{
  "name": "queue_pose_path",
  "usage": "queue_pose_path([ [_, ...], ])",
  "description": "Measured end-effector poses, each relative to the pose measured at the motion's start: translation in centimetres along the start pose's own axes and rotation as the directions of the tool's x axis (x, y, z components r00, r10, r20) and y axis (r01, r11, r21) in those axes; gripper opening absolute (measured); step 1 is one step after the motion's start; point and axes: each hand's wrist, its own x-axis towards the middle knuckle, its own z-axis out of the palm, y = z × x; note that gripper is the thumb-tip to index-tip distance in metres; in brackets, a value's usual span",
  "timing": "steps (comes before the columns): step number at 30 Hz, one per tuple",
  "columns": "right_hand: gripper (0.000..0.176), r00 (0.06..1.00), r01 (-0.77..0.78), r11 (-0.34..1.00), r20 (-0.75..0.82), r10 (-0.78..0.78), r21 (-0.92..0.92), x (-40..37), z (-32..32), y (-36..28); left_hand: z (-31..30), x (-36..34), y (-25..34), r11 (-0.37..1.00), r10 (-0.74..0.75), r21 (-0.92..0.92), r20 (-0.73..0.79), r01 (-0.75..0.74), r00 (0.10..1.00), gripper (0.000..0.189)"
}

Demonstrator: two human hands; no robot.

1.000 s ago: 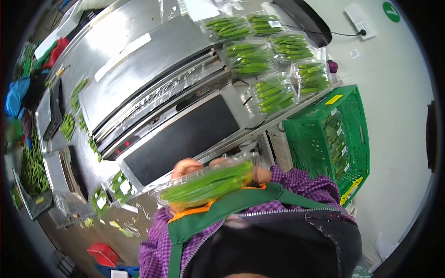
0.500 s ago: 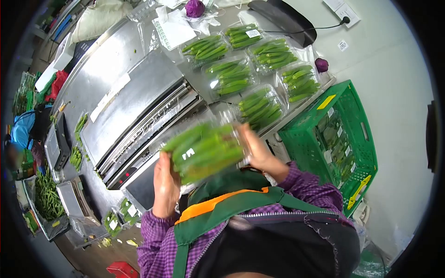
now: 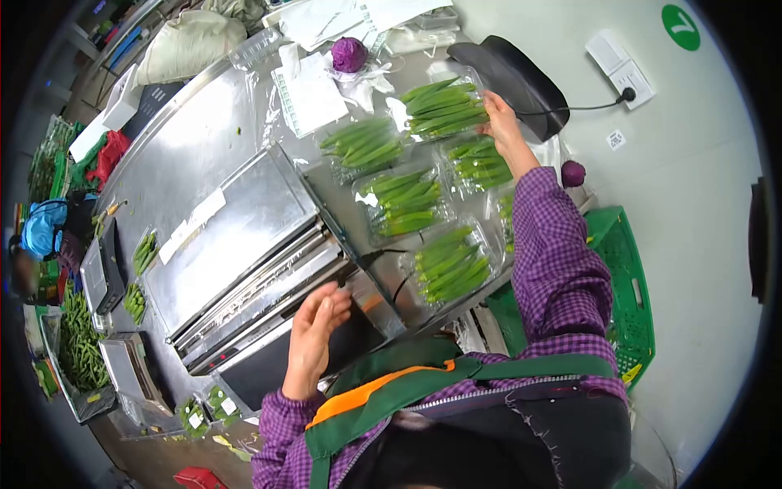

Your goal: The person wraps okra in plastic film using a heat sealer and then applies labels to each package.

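My right hand [image 3: 503,129] reaches to the back of the metal table. Its fingers grip the right end of a clear-wrapped tray of okra [image 3: 444,107], which is at the back of the group of trays. In front of it are several similar trays, among them a left tray [image 3: 364,147], a middle tray [image 3: 405,202] and a near tray [image 3: 453,262]. My right forearm partly covers another tray at the right. My left hand [image 3: 318,328] hovers, empty and loosely curled with fingers apart, over the front of the wrapping machine [image 3: 244,253].
A green crate [image 3: 631,297] stands right of the table, partly behind my sleeve. Purple cabbages [image 3: 349,55] and papers [image 3: 314,94] lie at the back. A black curved object [image 3: 521,85] and a plugged cable are by the wall. At far left are a bin of green pods [image 3: 81,346] and scales [image 3: 134,371].
The okra tray held in both hands before me has gone to the back of the table in my right hand. My left hand has let go of it.
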Motion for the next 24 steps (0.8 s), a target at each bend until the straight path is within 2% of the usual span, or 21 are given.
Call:
queue_pose_path([
  [1, 0.032, 0.999, -0.05, 0.998, -0.02, 0.049, -0.037, 1.8, -0.1, 0.8, -0.3, -0.1, -0.3, 1.0, -0.008, 0.003, -0.033, 0.008, 0.999, 0.034],
  [4, 0.036, 0.997, -0.05, 0.998, -0.055, 0.047, -0.045, 6.2, -0.3, 3.7, -0.3, -0.3, -0.3, 0.999, -0.034, 0.015, -0.08, 0.035, 0.996, 0.032],
  [5, 0.036, 1.0, -0.029, 0.994, -0.008, 0.029, -0.106, 8.5, -1.4, 5.9, -0.4, -0.3, -0.3, 0.999, -0.035, 0.007, -0.102, 0.036, 0.994, 0.031],
  [6, 0.037, 0.999, 0.032, 0.955, -0.029, -0.043, -0.295, 8.6, -1.1, 5.8, -0.4, -0.3, -0.3, 0.999, -0.043, -0.006, -0.095, 0.042, 0.995, 0.032],
  [7, 0.039, 0.996, 0.09, 0.592, 0.072, -0.054, -0.801, 11.0, -2.5, 6.5, -0.4, -0.3, -0.1, 0.999, -0.029, 0.038, -0.069, 0.032, 0.997, 0.032],
  [8, 0.039, 0.964, 0.22, 0.219, 0.177, -0.201, -0.951, 11.6, -2.8, 6.9, -0.2, -0.4, 0.0, 0.998, -0.022, 0.059, -0.063, 0.026, 0.998, 0.033],
  [9, 0.04, 0.973, 0.209, 0.284, 0.171, -0.155, -0.936, 12.0, -3.4, 7.0, -0.6, -0.2, -0.5, 0.998, -0.004, 0.057, -0.052, 0.007, 0.999, 0.034],
  [11, 0.039, 0.917, 0.297, 0.305, 0.182, -0.354, -0.905, 9.3, -1.8, 4.5, -1.1, -0.3, -0.5, 0.998, 0.024, 0.064, -0.01, -0.023, 1.0, 0.037],
  [12, 0.04, 0.866, 0.373, 0.261, 0.233, -0.443, -0.89, 10.5, -2.3, 5.5, -1.7, -0.2, -1.3, 0.994, 0.074, 0.084, -0.003, -0.073, 0.997, 0.036],
  [13, 0.037, 0.847, 0.433, 0.28, 0.28, -0.453, -0.857, 8.7, -1.5, 4.7, -2.1, -0.3, -1.7, 0.994, 0.09, 0.057, 0.014, -0.091, 0.996, 0.035],
  [15, 0.033, 0.868, 0.486, 0.52, 0.319, -0.379, -0.702, 5.5, 1.1, 3.9, -3.0, -1.1, -1.8, 0.986, 0.162, 0.034, 0.025, -0.163, 0.986, 0.034],
  [16, 0.033, 0.857, 0.506, 0.507, 0.34, -0.387, -0.698, 3.7, 2.9, 3.3, -3.7, -1.8, -2.0, 0.984, 0.178, 0.017, 0.013, -0.178, 0.984, 0.034],
  [18, 0.029, 0.85, 0.525, 0.611, 0.39, -0.353, -0.593, -0.8, 6.1, 2.2, -5.1, -2.6, -1.9, 0.971, 0.234, 0.04, 0.007, -0.234, 0.972, 0.033],
  [22, 0.027, 0.804, 0.575, 0.64, 0.496, -0.328, -0.51, -10.6, 13.8, -1.2, -10.0, -5.5, -0.8, 0.926, 0.377, 0.09, -0.194, -0.366, 0.906, 0.026],
  [24, 0.026, 0.765, 0.571, 0.717, 0.577, -0.286, -0.401, -14.6, 16.9, -2.1, -13.6, -7.9, 0.8, 0.91, 0.413, 0.126, -0.336, -0.395, 0.846, 0.024],
])
